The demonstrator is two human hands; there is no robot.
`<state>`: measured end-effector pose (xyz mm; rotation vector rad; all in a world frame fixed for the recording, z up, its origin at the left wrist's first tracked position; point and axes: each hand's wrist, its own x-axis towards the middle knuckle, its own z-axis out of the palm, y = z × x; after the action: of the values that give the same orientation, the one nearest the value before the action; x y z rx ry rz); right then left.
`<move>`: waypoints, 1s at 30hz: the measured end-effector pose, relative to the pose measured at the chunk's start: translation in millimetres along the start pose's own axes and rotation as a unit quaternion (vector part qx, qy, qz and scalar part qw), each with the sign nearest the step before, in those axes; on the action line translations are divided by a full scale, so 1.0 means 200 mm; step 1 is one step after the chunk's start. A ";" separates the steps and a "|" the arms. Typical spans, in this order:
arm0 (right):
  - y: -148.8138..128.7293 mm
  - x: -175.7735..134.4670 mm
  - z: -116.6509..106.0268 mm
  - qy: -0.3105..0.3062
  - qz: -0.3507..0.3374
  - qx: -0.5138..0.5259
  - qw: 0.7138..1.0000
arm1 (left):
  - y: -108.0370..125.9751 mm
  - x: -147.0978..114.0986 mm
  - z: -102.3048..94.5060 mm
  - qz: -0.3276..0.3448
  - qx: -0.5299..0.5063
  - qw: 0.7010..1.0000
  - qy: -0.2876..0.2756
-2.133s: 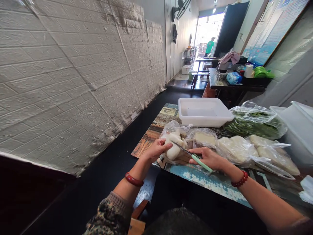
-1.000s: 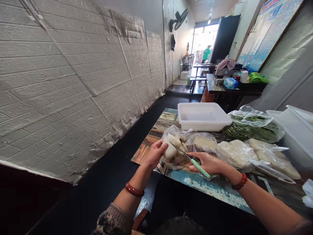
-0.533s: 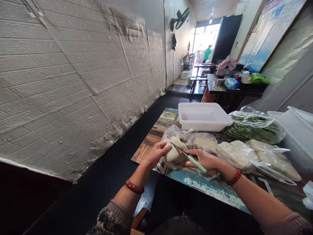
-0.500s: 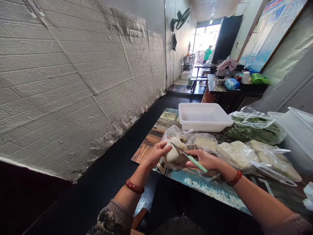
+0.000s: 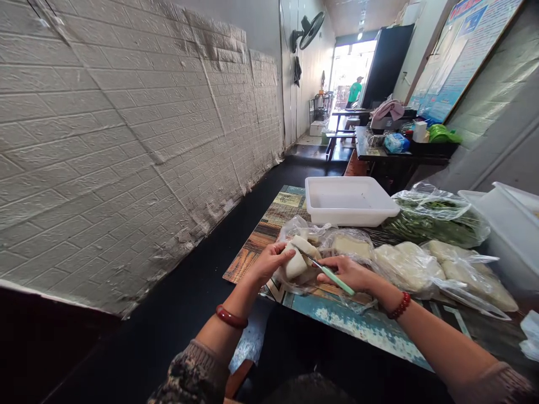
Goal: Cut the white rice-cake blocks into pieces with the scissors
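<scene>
My left hand [image 5: 272, 262] grips a soft white slab [image 5: 297, 265], its thumb on top; I cannot tell exactly what food it is. My right hand [image 5: 347, 274] is closed around a knife with a pale green handle [image 5: 339, 281]. The knife's thin blade [image 5: 306, 256] lies in the gap between this slab and another white piece [image 5: 307, 246] behind it. Both pieces rest over an opened clear plastic bag [image 5: 295, 225] near the table's front edge. My fingertips under the slab are hidden.
Bagged pale slabs [image 5: 406, 265] lie to the right. Behind stand a white plastic tub [image 5: 351, 216] and a bag of green leaves [image 5: 438, 221]. More tubs [image 5: 509, 224] are at the far right. A brick-patterned wall [image 5: 126, 140] runs along the left. A person in green [image 5: 354, 91] is by the doorway.
The view has shifted slightly, moving the scene a little to the left. My hands, the knife and the white slab keep nearly the same positions relative to each other.
</scene>
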<state>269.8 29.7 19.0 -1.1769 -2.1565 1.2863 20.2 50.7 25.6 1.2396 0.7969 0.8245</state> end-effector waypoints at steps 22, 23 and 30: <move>-0.10 -0.07 -0.04 -0.044 0.024 -0.032 0.998 | -0.03 0.00 -0.01 0.003 -0.030 0.999 0.045; -0.11 -0.06 -0.03 -0.047 0.027 -0.027 0.998 | -0.04 0.00 0.00 0.004 -0.030 0.999 0.041; -0.14 0.02 -0.02 -0.047 0.027 -0.030 0.998 | -0.04 0.00 0.00 0.009 0.017 0.999 0.046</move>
<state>257.7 28.5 44.8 -1.2298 -2.2592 1.3330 20.6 49.3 18.4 1.2466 0.8790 0.8912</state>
